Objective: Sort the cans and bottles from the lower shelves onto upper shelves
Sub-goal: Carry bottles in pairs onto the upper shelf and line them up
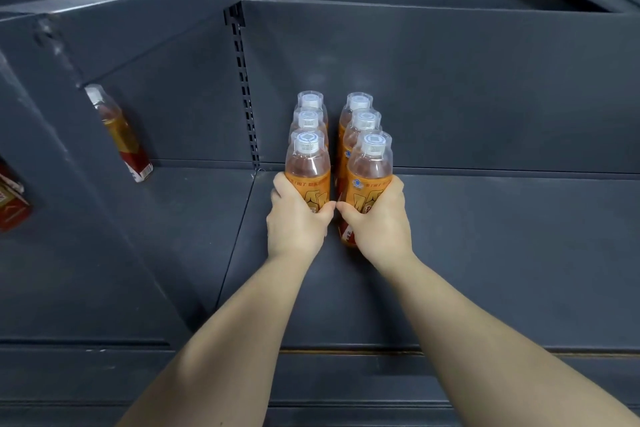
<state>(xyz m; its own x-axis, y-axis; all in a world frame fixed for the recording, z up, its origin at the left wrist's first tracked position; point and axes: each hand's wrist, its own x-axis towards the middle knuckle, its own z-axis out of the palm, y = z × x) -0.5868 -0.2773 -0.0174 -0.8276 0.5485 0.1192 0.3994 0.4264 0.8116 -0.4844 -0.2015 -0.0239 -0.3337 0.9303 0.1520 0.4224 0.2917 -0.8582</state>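
Two rows of orange drink bottles with clear caps stand on a dark grey shelf (485,236), running back toward the rear panel. My left hand (294,222) grips the front bottle of the left row (307,166) around its orange label. My right hand (379,222) grips the front bottle of the right row (370,170) the same way. Both front bottles stand upright, close side by side, with their bases hidden behind my hands. Behind each front bottle two more bottles (360,114) line up, mostly covered by the ones in front.
On the neighbouring shelf section to the left stands one more orange bottle (119,135), partly hidden by a slanted grey upright (69,166). A red carton (12,204) shows at the far left edge. A slotted metal post (246,97) divides the sections. Another shelf edge (346,354) runs below.
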